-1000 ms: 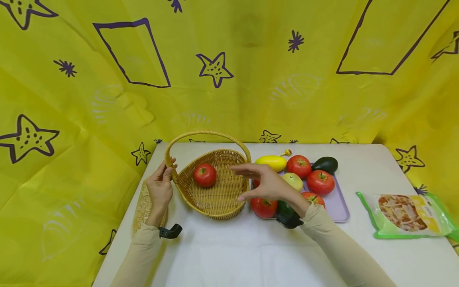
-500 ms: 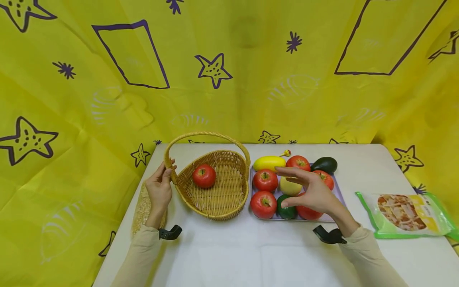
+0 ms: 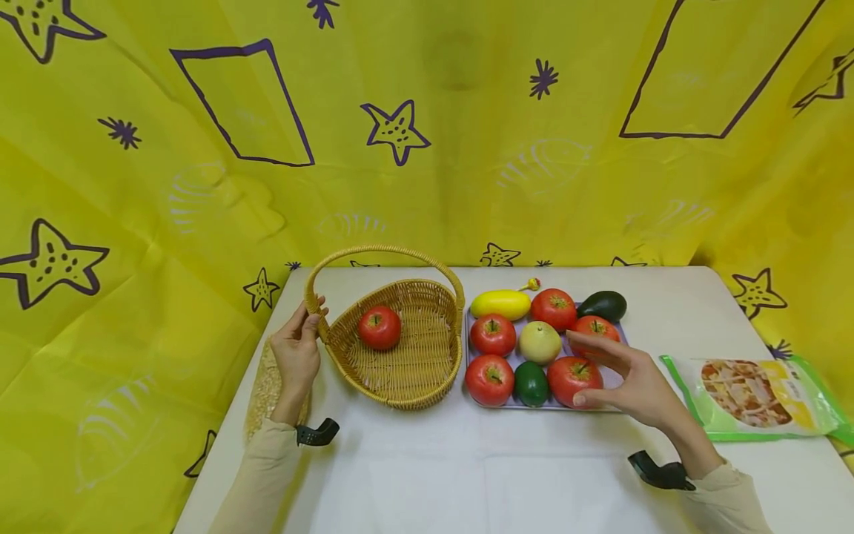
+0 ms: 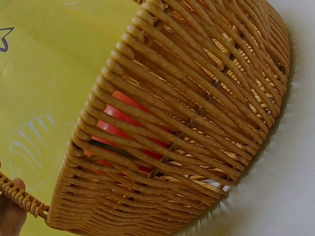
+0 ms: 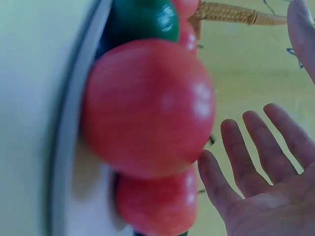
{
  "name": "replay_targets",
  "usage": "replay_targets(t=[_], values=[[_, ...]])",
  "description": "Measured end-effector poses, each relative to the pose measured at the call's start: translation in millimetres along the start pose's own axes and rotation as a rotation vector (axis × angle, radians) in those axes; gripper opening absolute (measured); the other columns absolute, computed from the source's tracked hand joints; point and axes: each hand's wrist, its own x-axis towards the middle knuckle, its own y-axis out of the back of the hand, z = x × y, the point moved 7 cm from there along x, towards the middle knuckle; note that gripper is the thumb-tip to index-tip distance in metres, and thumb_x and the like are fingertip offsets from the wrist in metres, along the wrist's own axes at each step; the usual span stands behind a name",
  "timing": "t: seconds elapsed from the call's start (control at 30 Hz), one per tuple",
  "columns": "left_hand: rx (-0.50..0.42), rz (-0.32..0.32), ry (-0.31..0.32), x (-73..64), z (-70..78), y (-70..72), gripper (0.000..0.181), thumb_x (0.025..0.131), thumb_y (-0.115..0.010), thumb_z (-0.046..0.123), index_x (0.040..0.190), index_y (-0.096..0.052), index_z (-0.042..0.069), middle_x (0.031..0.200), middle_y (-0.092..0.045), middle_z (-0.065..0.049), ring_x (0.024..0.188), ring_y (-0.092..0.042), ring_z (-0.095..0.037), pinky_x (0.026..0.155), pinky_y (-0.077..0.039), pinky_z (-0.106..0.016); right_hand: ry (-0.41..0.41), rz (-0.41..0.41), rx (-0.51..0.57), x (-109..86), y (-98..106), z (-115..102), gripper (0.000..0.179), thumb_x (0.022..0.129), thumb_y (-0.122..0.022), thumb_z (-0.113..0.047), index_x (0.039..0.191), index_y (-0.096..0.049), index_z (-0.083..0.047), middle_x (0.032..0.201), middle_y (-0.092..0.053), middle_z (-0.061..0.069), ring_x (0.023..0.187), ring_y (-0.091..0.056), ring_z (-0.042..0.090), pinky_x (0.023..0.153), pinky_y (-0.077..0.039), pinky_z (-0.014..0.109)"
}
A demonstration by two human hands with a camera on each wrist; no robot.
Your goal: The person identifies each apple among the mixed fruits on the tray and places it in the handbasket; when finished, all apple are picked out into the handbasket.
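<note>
On the left, my left hand [image 3: 296, 352] grips the wicker basket [image 3: 427, 367] at the base of its arched handle [image 3: 383, 251]. Inside the basket lies one red apple [image 3: 379, 328], which shows red through the weave in the left wrist view. My right hand [image 3: 630, 382] is at the right end of a purple tray [image 3: 617, 406], fingers spread and thumb apart, holding nothing. Nearest to it is the front right apple [image 3: 568, 377], overlapped by the thumb in the head view. In the right wrist view, the same apple [image 5: 147, 108] fills the middle, beside the fingers [image 5: 236, 157].
Several more apples [image 3: 492, 335], a pale round fruit [image 3: 540, 343] and a small green avocado-like fruit [image 3: 531, 384] lie on the tray. A yellow oblong fruit [image 3: 500, 305] and a dark green one [image 3: 602, 305] are behind. A green-edged bag [image 3: 750, 397] lies right.
My right hand has moved right, from beside the basket across the tray to its right end, uncovering the fruit there. My left hand has stayed on the handle.
</note>
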Motion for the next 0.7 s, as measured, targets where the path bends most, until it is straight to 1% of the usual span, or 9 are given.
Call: replay_targets(t=[0.07, 0.13, 0.27, 0.4, 0.53, 0.7], values=[[-0.004, -0.003, 0.004, -0.2, 0.2, -0.4, 0.037, 0.105, -0.061, 0.0, 0.142, -0.064, -0.001, 0.13, -0.068, -0.033, 0.103, -0.078, -0.005, 0.093, -0.06, -0.018, -0.019, 0.007, -0.014, -5.2, 1.7, 4.7, 0.084, 0.075, -0.095, -0.003, 0.151, -0.059, -0.006, 0.147, -0.065, -0.012, 0.127, -0.059, -0.007, 0.104, -0.045, 0.005], [-0.007, -0.002, 0.006, -0.1, 0.5, -0.6, 0.037, 0.105, -0.061, 0.0, 0.142, -0.064, -0.002, 0.13, -0.068, -0.034, 0.102, -0.078, -0.004, 0.093, -0.06, -0.018, -0.029, 0.01, -0.017, -9.3, 2.0, 8.6, 0.084, 0.075, -0.096, -0.005, 0.151, -0.059, -0.006, 0.148, -0.066, -0.007, 0.126, -0.059, -0.009, 0.104, -0.045, 0.005], [-0.004, 0.0, 0.012, 0.0, 0.1, -0.2, 0.037, 0.105, -0.061, 0.0, 0.142, -0.064, -0.002, 0.13, -0.068, -0.033, 0.102, -0.078, -0.004, 0.094, -0.059, -0.017, -0.03, 0.029, -0.047, -15.9, 1.3, 14.4, 0.087, 0.073, -0.098, -0.008, 0.15, -0.059, -0.007, 0.149, -0.065, -0.01, 0.126, -0.054, -0.016, 0.103, -0.045, 0.003], [-0.008, 0.001, 0.015, 0.0, -0.7, -0.1, 0.037, 0.105, -0.061, 0.0, 0.142, -0.064, -0.001, 0.131, -0.068, -0.033, 0.103, -0.078, -0.005, 0.094, -0.059, -0.018, -0.031, 0.058, -0.101, -21.3, 0.3, 21.1, 0.088, 0.07, -0.1, -0.013, 0.148, -0.062, -0.008, 0.147, -0.066, -0.012, 0.124, -0.05, -0.02, 0.101, -0.044, 0.001], [-0.013, 0.003, 0.01, -0.3, -0.8, 0.0, 0.037, 0.105, -0.061, -0.001, 0.142, -0.064, -0.001, 0.13, -0.067, -0.033, 0.103, -0.078, -0.005, 0.094, -0.06, -0.018, -0.053, 0.074, -0.132, -25.7, -1.1, 28.3, 0.085, 0.069, -0.101, -0.015, 0.145, -0.065, -0.009, 0.143, -0.068, -0.007, 0.123, -0.047, -0.022, 0.098, -0.046, 0.0], [-0.018, 0.005, 0.011, -0.5, -1.2, 0.4, 0.037, 0.105, -0.061, -0.001, 0.142, -0.064, -0.001, 0.13, -0.067, -0.034, 0.103, -0.078, -0.005, 0.094, -0.06, -0.018, -0.082, 0.094, -0.171, -28.6, -0.9, 32.4, 0.079, 0.07, -0.101, -0.017, 0.141, -0.068, -0.012, 0.138, -0.07, 0.003, 0.122, -0.044, -0.025, 0.096, -0.045, -0.001]])
